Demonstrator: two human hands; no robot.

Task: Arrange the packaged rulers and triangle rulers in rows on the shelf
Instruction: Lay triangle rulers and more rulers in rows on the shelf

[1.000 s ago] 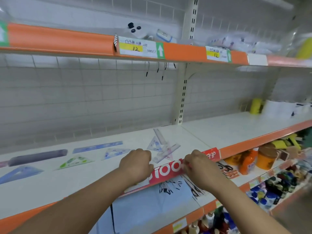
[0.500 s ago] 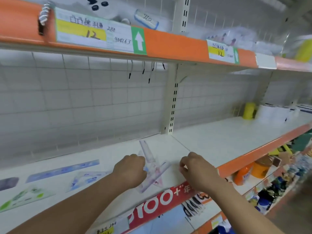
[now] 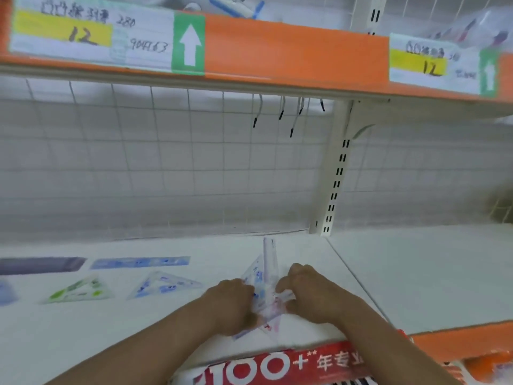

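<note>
Hands: left hand and right hand both clutch the jumbled clear-plastic ruler bundle.
Risk: slick packs may slip apart, skewing rows on the white shelf.

We face a white shelf spanning the lower frame, backed by a white wire grid panel. A slotted cream upright stands right of centre. Across the top runs an orange shelf edge bearing handwritten price labels; black-tipped hooks hang beneath it. A red banner lines the bottom edge.
</note>
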